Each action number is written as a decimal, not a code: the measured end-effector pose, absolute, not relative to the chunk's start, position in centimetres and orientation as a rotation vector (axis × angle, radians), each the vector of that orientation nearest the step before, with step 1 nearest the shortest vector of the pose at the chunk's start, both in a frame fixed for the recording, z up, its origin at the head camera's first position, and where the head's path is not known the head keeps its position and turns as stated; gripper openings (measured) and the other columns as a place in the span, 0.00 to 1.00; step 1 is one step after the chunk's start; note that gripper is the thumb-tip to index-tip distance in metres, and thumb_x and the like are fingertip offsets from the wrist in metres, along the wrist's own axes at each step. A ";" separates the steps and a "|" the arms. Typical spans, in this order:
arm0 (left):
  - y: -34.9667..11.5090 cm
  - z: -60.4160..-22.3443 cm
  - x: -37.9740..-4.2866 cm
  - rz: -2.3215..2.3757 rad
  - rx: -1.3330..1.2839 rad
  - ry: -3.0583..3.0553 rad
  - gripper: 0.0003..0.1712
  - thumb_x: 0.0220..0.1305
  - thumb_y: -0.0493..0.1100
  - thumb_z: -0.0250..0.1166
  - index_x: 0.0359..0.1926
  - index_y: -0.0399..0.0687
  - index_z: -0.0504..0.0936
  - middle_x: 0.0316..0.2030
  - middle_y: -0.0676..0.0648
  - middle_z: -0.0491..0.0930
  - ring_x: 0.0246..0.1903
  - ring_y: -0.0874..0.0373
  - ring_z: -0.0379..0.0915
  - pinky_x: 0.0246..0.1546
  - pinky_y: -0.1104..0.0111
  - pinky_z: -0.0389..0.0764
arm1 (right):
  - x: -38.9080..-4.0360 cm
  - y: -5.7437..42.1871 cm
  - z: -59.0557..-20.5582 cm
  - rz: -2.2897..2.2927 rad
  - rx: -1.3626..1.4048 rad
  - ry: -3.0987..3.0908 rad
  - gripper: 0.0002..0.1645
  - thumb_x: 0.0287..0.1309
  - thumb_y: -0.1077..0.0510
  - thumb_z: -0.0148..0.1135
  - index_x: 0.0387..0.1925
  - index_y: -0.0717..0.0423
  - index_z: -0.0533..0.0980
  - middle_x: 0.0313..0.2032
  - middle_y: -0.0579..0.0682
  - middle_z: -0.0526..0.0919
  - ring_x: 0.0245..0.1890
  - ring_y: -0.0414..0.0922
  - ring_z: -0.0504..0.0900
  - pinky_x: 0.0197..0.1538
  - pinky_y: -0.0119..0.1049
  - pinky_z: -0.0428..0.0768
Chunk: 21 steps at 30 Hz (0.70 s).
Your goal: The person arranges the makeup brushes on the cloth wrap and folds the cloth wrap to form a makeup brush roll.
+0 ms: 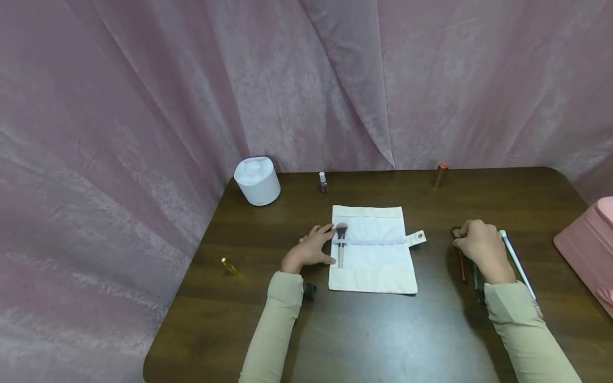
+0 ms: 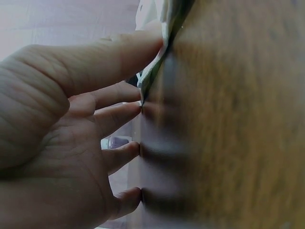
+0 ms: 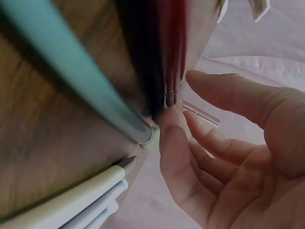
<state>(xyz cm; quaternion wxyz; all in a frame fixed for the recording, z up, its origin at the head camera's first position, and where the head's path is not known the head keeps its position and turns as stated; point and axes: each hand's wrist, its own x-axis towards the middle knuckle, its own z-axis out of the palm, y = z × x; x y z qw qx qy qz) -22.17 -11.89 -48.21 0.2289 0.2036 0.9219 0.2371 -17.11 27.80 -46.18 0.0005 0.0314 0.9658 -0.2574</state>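
My left hand (image 1: 313,249) rests at the left edge of a white fabric brush roll (image 1: 378,266), fingers mostly straight and spread. In the left wrist view the thumb lies on the cloth edge (image 2: 164,28), while other fingertips touch the table. One makeup brush (image 1: 341,255) sits under the roll's strap at its left side. At the right, my right hand (image 1: 485,252) has thumb and index finger at the metal neck of a red-handled makeup brush (image 3: 175,52), pinching it. Beside it lie a green-handled brush (image 3: 81,71) and a white-handled brush (image 1: 519,263); the hand partly hides this group.
A white round container (image 1: 258,183) stands at the back left, near a small white-capped bottle (image 1: 323,183). A brown-red tube (image 1: 440,174) stands at the back. A gold tube (image 1: 230,266) lies at the left, and a pink case (image 1: 586,250) is at the right edge.
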 end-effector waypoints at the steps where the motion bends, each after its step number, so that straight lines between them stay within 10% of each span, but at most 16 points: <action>1: -11.9 -48.2 -22.2 0.652 0.560 2.540 0.49 0.64 0.45 0.73 0.79 0.48 0.56 0.80 0.51 0.44 0.78 0.44 0.31 0.70 0.37 0.45 | -17.2 27.8 -46.2 -0.804 0.094 3.023 0.20 0.58 0.63 0.68 0.16 0.58 0.70 0.16 0.50 0.69 0.18 0.47 0.66 0.23 0.42 0.64; 6: -12.0 -48.2 -22.2 0.665 0.565 2.537 0.49 0.64 0.44 0.73 0.79 0.47 0.57 0.80 0.51 0.44 0.78 0.44 0.30 0.70 0.37 0.44 | -17.4 27.8 -46.4 -0.775 0.096 2.996 0.31 0.59 0.63 0.67 0.10 0.47 0.58 0.13 0.41 0.56 0.16 0.43 0.59 0.22 0.38 0.59; 21: -12.0 -48.0 -22.1 0.651 0.566 2.535 0.48 0.65 0.45 0.72 0.79 0.46 0.55 0.80 0.50 0.43 0.78 0.44 0.30 0.70 0.37 0.45 | -17.7 27.4 -45.4 -0.821 0.117 3.017 0.20 0.58 0.59 0.67 0.13 0.56 0.72 0.15 0.47 0.69 0.20 0.50 0.68 0.22 0.41 0.63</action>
